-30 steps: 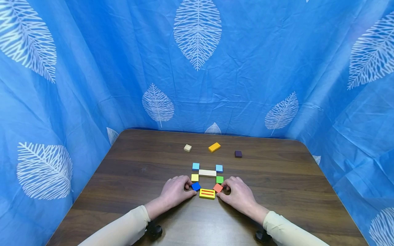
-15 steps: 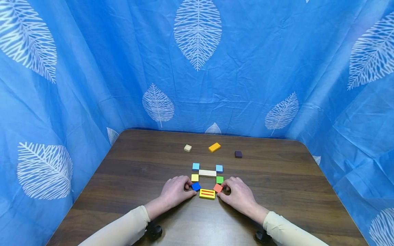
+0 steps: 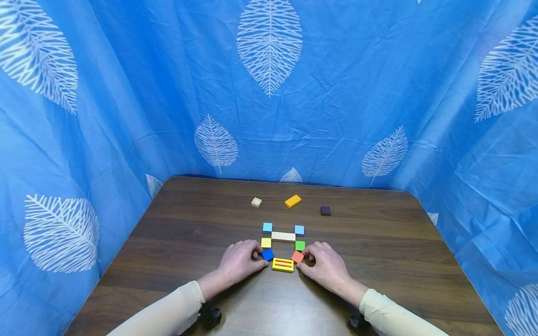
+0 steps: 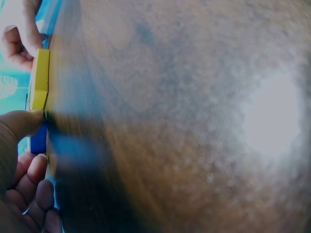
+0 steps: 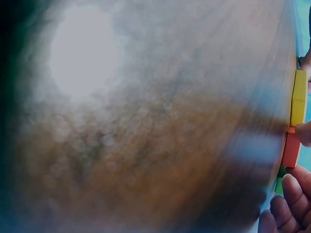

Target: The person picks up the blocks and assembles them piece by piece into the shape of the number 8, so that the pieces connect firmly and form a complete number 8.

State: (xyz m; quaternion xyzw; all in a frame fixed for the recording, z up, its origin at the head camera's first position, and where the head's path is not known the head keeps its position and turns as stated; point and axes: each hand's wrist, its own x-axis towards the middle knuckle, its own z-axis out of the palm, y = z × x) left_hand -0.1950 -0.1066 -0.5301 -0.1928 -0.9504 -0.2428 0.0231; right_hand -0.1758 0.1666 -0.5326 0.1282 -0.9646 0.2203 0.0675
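Observation:
My left hand (image 3: 241, 258) pinches a dark blue square block (image 3: 267, 255) between thumb and fingers; the block lies turned at an angle. Opposite it, my right hand (image 3: 326, 264) pinches an orange-red square block (image 3: 297, 257), also set at an angle. Between the two lies a yellow rectangular block (image 3: 283, 265) with red stripes on top. In the left wrist view the left thumb and fingertips are on either side of the blue block (image 4: 38, 138). The right wrist view has the orange-red block (image 5: 291, 148) between the right thumb and fingers.
Beyond the hands lie a pale yellow block (image 3: 266, 242), a green block (image 3: 300, 245), a long beige block (image 3: 283, 237) and two light blue blocks (image 3: 267, 227). Farther back are a cream block (image 3: 256, 202), an orange block (image 3: 293, 201) and a dark purple block (image 3: 325, 211).

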